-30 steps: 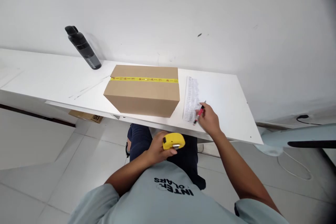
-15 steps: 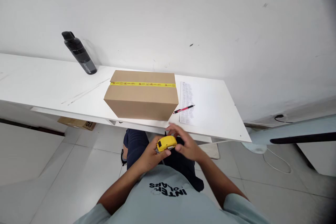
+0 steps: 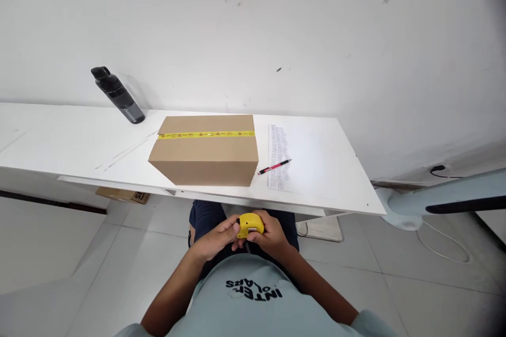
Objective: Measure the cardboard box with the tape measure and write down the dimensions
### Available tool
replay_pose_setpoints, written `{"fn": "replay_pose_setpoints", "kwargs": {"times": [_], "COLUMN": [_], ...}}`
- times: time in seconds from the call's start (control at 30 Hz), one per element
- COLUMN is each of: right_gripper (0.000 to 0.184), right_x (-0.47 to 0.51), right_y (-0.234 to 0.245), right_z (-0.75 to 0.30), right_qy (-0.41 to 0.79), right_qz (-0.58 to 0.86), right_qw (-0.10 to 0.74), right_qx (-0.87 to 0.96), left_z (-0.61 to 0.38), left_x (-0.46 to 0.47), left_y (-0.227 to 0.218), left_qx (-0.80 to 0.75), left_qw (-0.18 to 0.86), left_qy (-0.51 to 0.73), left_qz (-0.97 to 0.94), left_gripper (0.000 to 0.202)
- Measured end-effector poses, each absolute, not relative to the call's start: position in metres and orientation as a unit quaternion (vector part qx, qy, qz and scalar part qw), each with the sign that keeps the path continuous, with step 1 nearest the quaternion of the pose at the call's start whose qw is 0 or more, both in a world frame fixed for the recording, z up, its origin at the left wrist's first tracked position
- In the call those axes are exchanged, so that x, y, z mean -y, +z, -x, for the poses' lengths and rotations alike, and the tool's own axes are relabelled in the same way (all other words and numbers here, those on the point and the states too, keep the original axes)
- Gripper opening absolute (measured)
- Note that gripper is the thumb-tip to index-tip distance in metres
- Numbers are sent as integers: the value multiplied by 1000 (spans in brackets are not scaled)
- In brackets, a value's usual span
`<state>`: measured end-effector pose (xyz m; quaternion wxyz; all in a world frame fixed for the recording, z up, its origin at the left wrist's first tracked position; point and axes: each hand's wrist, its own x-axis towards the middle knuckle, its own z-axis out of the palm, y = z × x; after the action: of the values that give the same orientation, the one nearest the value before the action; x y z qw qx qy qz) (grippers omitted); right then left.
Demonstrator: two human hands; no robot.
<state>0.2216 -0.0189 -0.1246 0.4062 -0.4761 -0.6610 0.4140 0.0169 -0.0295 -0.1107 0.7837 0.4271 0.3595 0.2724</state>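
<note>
A yellow tape measure (image 3: 250,221) is held between my two hands over my lap, just below the table's front edge. My right hand (image 3: 273,234) is closed around its right side. The fingers of my left hand (image 3: 216,239) pinch its left end by the dark part; some of those fingertips are hidden behind it. Beyond my hands, a taped cardboard box (image 3: 205,152) sits on the white table (image 3: 316,189). To the box's right lies a sheet of paper (image 3: 304,158) with dense writing down its left side, and a red and black pen (image 3: 274,167) rests across its left edge.
A black bottle (image 3: 120,97) stands at the back left of the table near the wall. Under the table on the floor are a cardboard carton (image 3: 123,195) at left and a pale flat board (image 3: 322,229) at right. A light blue stand (image 3: 399,208) is beside the table's right end.
My right hand has moved in from beside the tape measure and closed around it. The tape measure has turned, and my left hand has shifted to its left end. The camera view has shifted slightly.
</note>
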Motion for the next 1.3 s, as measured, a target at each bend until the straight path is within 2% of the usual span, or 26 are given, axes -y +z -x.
{"fn": "replay_pose_setpoints", "kwargs": {"times": [0.23,0.33,0.43,0.53,0.6,0.7,0.83,0.97,1.13,1.3], "right_gripper": [66,60,50,45,50,60,69,81,78,75], "right_x": [25,26,23,7,-13,-53,-95,-104,-98,-99], "right_y": [-129,-124,-110,-86,-67,-44,-32,-36,-35,-33], "right_z": [-212,-206,-205,-218,-234,-258,-273,-266,-252,-244], "right_qy": [440,410,359,325,303,248,238,275,289,310], "right_qz": [475,446,396,352,313,276,371,434,431,442], "right_qw": [370,369,399,469,551,674,736,737,732,701], "right_qx": [666,705,745,742,712,639,513,440,441,466], "left_z": [1,6,12,36,66,122,168,170,158,136], "left_x": [20,20,22,15,4,-19,-56,-87,-108,-120], "left_y": [-98,-98,-87,-54,-22,24,54,50,32,12], "left_qx": [-404,-401,-390,-389,-429,-477,-528,-595,-593,-544], "left_qw": [756,774,803,789,708,520,359,339,362,375], "left_qy": [256,239,240,313,419,604,698,657,632,666], "left_qz": [-446,-428,-381,-358,-373,-371,-324,-315,-344,-346], "left_gripper": [78,75,62,51,44,41,25,19,22,26]}}
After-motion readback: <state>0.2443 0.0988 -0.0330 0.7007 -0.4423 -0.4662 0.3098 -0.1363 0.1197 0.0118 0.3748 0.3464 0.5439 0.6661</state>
